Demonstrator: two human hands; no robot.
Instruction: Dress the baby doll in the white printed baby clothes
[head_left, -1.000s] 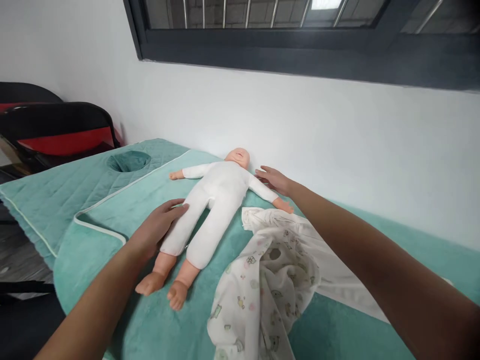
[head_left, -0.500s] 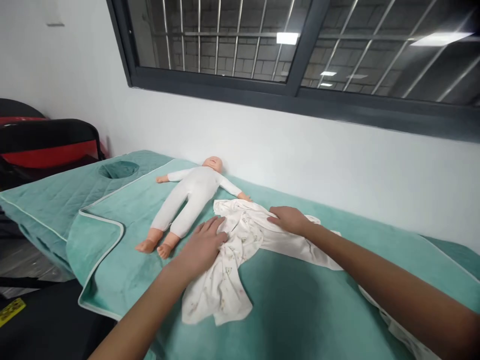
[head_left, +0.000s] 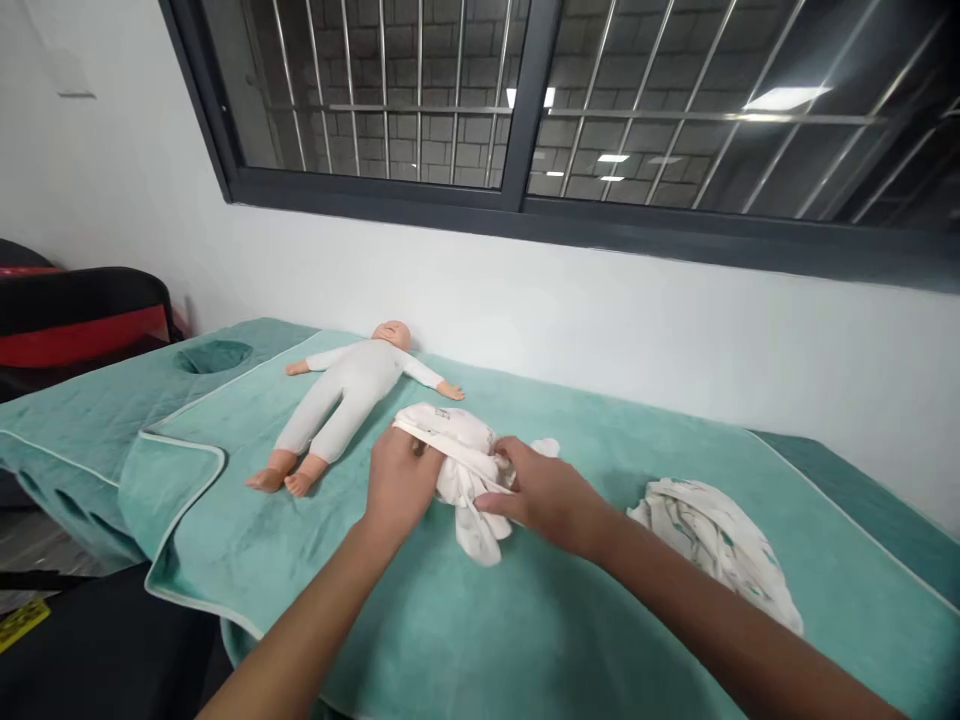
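Note:
A small white baby garment with a faint print (head_left: 454,430) is bunched up between my hands, just above or on the green bed cover. My left hand (head_left: 401,475) grips its left edge, fingers curled round the cloth. On its right side, my right hand (head_left: 551,495) pinches a fold between thumb and fingers. The garment's exact kind is hard to make out in this bunched state. A baby doll (head_left: 349,390) in a white bodysuit lies on its back to the left, arms spread, feet toward me.
The green cover (head_left: 570,630) spreads over a bed against the white wall. A crumpled white printed cloth (head_left: 716,550) lies to the right. At the far left are a face hole (head_left: 214,357) in the bed and a black-and-red chair (head_left: 82,325). A barred window (head_left: 517,120) is above.
The garment, spread out before, is now gathered into a bunch. My hands have come closer together and closed on it. The view has shifted right, showing more of the crumpled cloth.

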